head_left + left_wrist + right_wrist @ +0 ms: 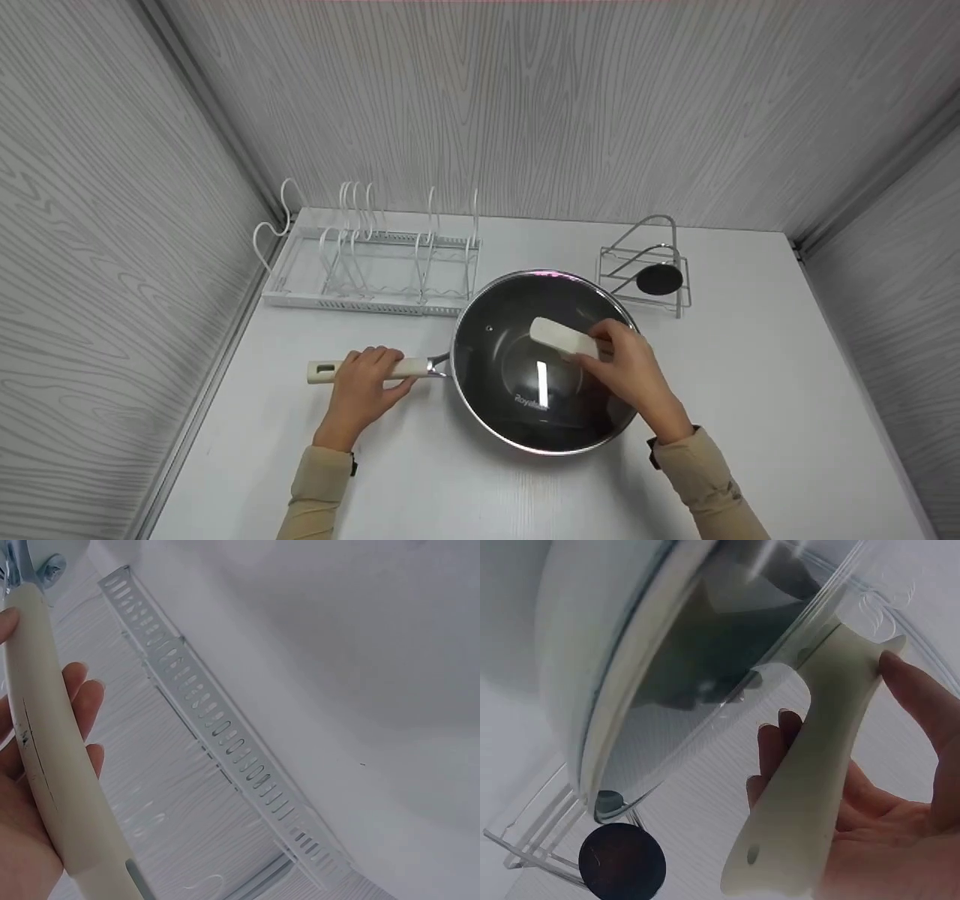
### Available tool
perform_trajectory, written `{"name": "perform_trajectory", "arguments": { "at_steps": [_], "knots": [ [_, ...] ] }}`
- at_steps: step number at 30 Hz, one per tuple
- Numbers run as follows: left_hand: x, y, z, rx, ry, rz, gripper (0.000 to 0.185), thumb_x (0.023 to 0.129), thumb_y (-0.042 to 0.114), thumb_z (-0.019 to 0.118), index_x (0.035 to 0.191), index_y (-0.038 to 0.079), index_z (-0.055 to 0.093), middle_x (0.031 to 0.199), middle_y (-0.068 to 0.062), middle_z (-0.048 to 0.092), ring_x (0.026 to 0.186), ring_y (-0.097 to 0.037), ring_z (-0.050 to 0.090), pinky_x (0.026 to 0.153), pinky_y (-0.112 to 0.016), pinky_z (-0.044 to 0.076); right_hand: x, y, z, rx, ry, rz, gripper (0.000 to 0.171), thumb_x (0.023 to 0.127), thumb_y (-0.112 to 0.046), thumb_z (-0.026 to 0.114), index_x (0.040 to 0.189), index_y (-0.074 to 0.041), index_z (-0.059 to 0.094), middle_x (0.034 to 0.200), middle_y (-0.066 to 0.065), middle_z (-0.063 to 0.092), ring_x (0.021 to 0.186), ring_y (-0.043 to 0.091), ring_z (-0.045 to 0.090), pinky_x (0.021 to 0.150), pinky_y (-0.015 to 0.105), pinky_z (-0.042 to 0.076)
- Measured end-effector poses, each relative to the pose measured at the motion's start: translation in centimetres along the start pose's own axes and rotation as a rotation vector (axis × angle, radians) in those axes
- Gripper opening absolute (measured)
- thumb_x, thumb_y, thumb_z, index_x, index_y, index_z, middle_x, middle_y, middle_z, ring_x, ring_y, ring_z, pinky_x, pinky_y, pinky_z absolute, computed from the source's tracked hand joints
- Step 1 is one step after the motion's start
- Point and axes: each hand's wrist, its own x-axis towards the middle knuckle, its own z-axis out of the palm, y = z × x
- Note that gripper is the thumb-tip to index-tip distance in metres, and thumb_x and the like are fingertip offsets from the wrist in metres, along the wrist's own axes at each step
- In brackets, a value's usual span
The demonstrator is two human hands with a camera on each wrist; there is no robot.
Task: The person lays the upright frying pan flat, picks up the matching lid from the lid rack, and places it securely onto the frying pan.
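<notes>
A dark wok [480,424] with a glass lid [525,375] over it stands on the white table [780,420]. My left hand [367,379] grips the wok's long cream handle [322,370]; in the left wrist view the fingers [82,697] curl round that handle [60,765]. My right hand [630,367] holds the lid's flat cream handle [562,337] from the right. In the right wrist view the thumb and fingers [772,742] pinch this handle [810,765] above the glass lid [705,690].
A white wire dish rack [375,259] stands at the back left, just behind the wok handle; its slotted edge [217,735] shows in the left wrist view. A metal stand [649,262] with a black round knob [660,279] sits at the back right. Grey walls enclose three sides.
</notes>
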Motion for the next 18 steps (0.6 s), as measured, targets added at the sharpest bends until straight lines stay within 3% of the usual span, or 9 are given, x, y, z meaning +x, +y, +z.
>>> {"name": "perform_trajectory", "arguments": {
  "at_steps": [4,8,11,15,18],
  "knots": [
    [-0.1,0.1,-0.2,-0.019,0.006,-0.018,0.036,0.075,0.026,0.087,0.098,0.007,0.068,0.091,-0.006,0.069,0.083,-0.025,0.065,0.073,-0.042,0.050,-0.8,0.3,-1.1,0.055,0.055,-0.051,0.029,0.081,-0.008,0.081,0.102,0.001,0.065,0.099,0.013,0.068,0.096,0.027,0.068,0.083,0.042,0.057],
    [0.0,0.6,-0.4,-0.091,0.015,-0.046,0.028,0.079,0.020,0.084,0.098,0.006,0.069,0.093,-0.005,0.069,0.085,-0.023,0.065,0.076,-0.043,0.050,-1.5,0.6,-2.4,0.074,0.165,-0.153,0.021,0.081,-0.002,0.080,0.097,0.002,0.067,0.093,0.012,0.069,0.090,0.025,0.069,0.079,0.040,0.057],
    [0.2,0.9,-0.7,-0.127,0.029,-0.060,0.021,0.082,0.017,0.081,0.097,0.006,0.070,0.093,-0.004,0.069,0.086,-0.023,0.065,0.078,-0.043,0.051,-1.9,0.8,-3.3,0.093,0.227,-0.202,0.017,0.082,0.001,0.078,0.096,0.002,0.068,0.092,0.010,0.070,0.087,0.023,0.069,0.080,0.031,0.056],
    [0.5,1.4,-1.2,-0.111,0.040,-0.063,0.018,0.084,0.016,0.079,0.096,0.006,0.070,0.093,-0.005,0.069,0.085,-0.023,0.066,0.078,-0.043,0.053,-2.6,1.0,-4.4,0.115,0.276,-0.233,0.016,0.083,0.002,0.076,0.097,0.001,0.069,0.093,0.007,0.071,0.085,0.019,0.068,0.080,0.017,0.051],
    [0.5,1.8,-1.4,-0.083,0.042,-0.061,0.017,0.084,0.016,0.080,0.094,0.006,0.070,0.091,-0.005,0.069,0.083,-0.023,0.067,0.077,-0.044,0.054,-3.4,1.4,-5.2,0.107,0.299,-0.253,0.016,0.084,0.003,0.075,0.098,0.000,0.069,0.094,0.005,0.071,0.084,0.015,0.066,0.079,0.014,0.050]
  ]
}}
